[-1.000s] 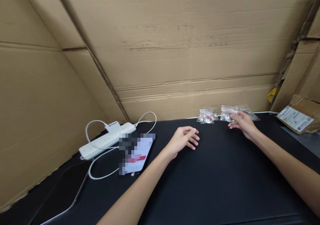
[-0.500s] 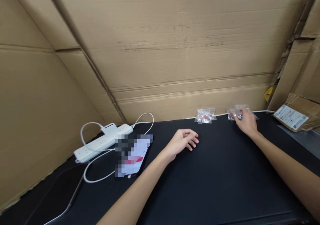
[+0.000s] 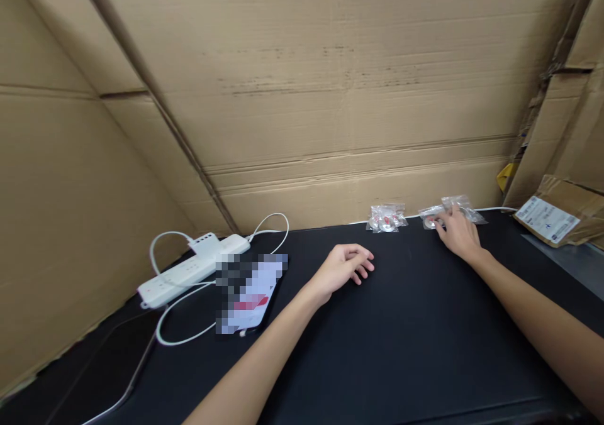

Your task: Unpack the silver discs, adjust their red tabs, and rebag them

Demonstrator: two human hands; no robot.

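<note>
My right hand (image 3: 457, 233) is at the back of the black table, its thumb and fingers on a small clear plastic bag (image 3: 430, 219) with a round silvery piece inside. Another clear bag (image 3: 465, 206) lies just behind and to the right of that hand, partly covered by it. To the left, a group of clear bags (image 3: 387, 219) with round silvery pieces and red spots lies against the cardboard wall. My left hand (image 3: 346, 268) rests on the table, holding nothing, its fingers loosely bent and apart.
A phone (image 3: 255, 299), partly pixelated, lies left of my left hand. Beside it are a white power strip (image 3: 189, 274) and looping white cables. A dark tablet-like device (image 3: 108, 362) is at the lower left. A labelled cardboard package (image 3: 552, 217) sits at the right; cardboard walls (image 3: 330, 98) surround the table.
My right hand has shifted slightly left, and the bag under its fingers has slid left, apart from the bag behind it. My left hand has stayed in place.
</note>
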